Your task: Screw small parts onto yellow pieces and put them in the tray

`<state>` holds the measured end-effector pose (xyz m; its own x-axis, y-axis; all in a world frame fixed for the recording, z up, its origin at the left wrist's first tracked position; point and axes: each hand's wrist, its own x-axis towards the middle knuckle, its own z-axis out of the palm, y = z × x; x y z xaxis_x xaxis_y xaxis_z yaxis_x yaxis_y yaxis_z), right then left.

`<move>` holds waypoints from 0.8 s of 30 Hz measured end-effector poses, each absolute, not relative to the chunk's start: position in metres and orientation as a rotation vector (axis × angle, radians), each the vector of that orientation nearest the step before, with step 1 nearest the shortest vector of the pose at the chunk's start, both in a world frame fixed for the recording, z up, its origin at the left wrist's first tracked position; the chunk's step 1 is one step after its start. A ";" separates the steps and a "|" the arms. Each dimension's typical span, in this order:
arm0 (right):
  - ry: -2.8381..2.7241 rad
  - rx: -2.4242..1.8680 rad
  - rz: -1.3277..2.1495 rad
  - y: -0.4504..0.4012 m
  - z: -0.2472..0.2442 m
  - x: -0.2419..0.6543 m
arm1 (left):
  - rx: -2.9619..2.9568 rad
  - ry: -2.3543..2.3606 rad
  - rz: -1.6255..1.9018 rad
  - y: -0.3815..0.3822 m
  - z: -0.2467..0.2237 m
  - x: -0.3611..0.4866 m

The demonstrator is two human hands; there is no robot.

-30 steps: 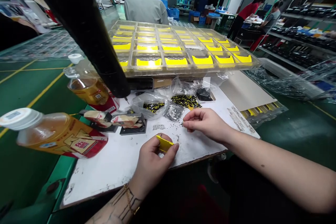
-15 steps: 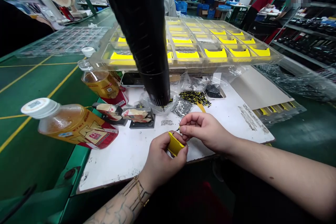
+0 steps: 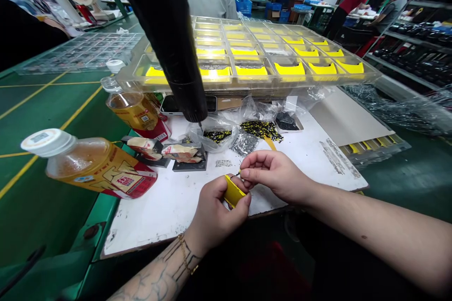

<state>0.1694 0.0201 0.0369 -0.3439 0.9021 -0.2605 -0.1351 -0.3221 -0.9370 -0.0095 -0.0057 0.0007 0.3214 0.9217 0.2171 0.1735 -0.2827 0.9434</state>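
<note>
Over the front of the white board, my left hand (image 3: 221,211) grips a curved yellow plastic piece (image 3: 233,192) between thumb and fingers. My right hand (image 3: 266,171) is just right of it, thumb and fingertips pinched on a tiny black-and-yellow part (image 3: 238,173) close to the piece's upper edge. Whether that part touches the piece, I cannot tell. A black power screwdriver (image 3: 183,75) hangs bit down, beyond my hands and to the left. Small black-and-yellow parts (image 3: 261,130) lie in a heap behind my right hand, beside a pile of small silvery pieces (image 3: 244,143).
A clear compartment tray (image 3: 247,82) of yellow pieces spans the back. Drink bottles (image 3: 106,164) stand at left, near two dark blocks with taped tops (image 3: 189,162). A plastic bag (image 3: 219,137) holds more small parts. Other people work in the background.
The hanging screwdriver has swung left, uncovering more of the bag and the person in grey behind. My hands stay almost in place, still holding the yellow piece and the tiny part.
</note>
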 end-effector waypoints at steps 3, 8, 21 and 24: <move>-1.134 -1.100 1.764 0.020 0.037 0.169 | 1.660 0.978 1.024 -0.007 -0.001 -0.011; -1.139 -1.101 1.769 0.020 0.038 0.169 | 1.615 0.978 1.017 -0.007 -0.001 -0.010; -1.189 -0.990 1.792 0.017 0.041 0.168 | 1.533 0.826 1.004 -0.007 -0.004 -0.012; -1.218 -1.037 1.683 0.011 0.041 0.166 | 1.559 0.831 1.011 -0.006 -0.004 -0.012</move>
